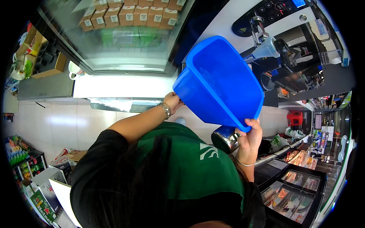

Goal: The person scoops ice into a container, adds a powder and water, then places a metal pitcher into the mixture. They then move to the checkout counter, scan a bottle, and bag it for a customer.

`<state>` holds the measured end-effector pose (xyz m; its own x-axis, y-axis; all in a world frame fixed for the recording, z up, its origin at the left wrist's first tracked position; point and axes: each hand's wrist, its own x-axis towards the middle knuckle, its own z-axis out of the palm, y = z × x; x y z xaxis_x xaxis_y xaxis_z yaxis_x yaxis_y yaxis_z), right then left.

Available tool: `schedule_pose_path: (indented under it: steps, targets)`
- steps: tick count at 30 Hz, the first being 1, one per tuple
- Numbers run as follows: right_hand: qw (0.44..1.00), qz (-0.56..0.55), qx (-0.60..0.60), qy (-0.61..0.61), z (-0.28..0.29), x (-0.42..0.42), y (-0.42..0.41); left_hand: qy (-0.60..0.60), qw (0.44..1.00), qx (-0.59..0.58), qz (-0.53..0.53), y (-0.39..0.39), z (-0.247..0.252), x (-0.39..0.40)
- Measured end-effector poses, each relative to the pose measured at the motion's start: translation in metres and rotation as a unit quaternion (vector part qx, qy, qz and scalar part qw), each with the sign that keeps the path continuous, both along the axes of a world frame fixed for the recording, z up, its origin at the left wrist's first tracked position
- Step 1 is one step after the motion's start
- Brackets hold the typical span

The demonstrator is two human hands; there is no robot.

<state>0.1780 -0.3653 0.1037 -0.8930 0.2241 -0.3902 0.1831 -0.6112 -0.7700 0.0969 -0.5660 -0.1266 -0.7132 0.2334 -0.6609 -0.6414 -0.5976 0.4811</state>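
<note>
A deep blue plastic tub [228, 77] is tilted in front of my body, its open side facing up. Some small clear marks or droplets show on its inner wall. My left hand [172, 102] holds the tub's left end from below, some fingers hidden behind it. At the near right corner, my right hand [250, 136] grips the rim with the thumb on top. A shiny metal pitcher [223, 139] hangs at that same hand, its handle by the fingers; the tub and hand partly cover it.
Right of the tub stands a dispenser with a control panel [273, 14], chrome spout [258, 25] and translucent plastic funnel [266, 50]. A glass-fronted cabinet [122, 51] holds small brown boxes [141, 15]. A mug [74, 69] sits left. Behind, right, is a glass-topped display case [289, 196].
</note>
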Motion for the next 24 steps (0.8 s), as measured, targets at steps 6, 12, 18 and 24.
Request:
schedule_pose_path:
  steps: [6,12,18,24]
  targets:
    - [1.000,0.000,-0.006,-0.003,0.002,0.001,0.000,0.063,0.986,0.144,0.058,0.001,-0.020,0.020]
    - [1.000,0.014,-0.019,0.013,0.000,0.004,0.002,0.036,0.996,0.075,0.044,-0.004,-0.018,0.006]
    - [1.000,0.005,-0.014,0.019,0.001,0.003,-0.003,0.059,0.986,0.143,0.068,-0.006,-0.030,0.006]
    - [1.000,0.001,-0.004,0.024,-0.003,0.004,-0.005,0.067,0.973,0.215,0.058,-0.013,-0.024,0.006]
